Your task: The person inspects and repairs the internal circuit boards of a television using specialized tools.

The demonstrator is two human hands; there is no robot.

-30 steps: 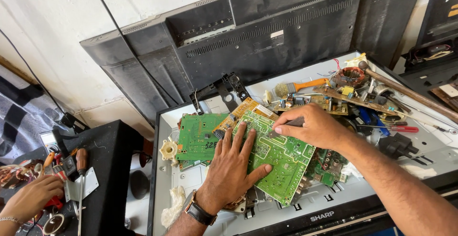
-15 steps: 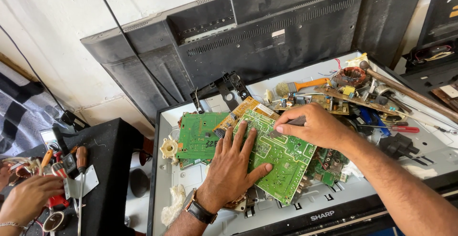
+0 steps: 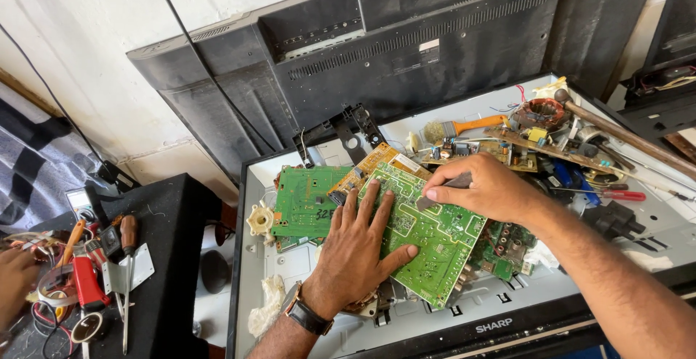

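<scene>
My left hand (image 3: 357, 250) lies flat, fingers spread, on a green circuit board (image 3: 435, 239) on top of a pile of boards. My right hand (image 3: 487, 188) pinches a small dark tool (image 3: 444, 185) with its tip on the upper part of that board. A second green board (image 3: 306, 201) lies to the left, and an orange-brown board (image 3: 368, 165) shows from under the top one. I wear a wristwatch (image 3: 308, 317) on the left wrist.
The boards rest on a white flat-screen panel (image 3: 290, 268) lying face down. Black TV back covers (image 3: 391, 47) lean on the wall. Right: an orange-handled brush (image 3: 464, 125), hammer (image 3: 616, 133), loose parts. Left: a black stand (image 3: 170, 257) with screwdrivers (image 3: 127, 257), another person's hand (image 3: 13, 283).
My hands stay almost still on the board. The other person's hand at the far left has pulled back toward the frame edge.
</scene>
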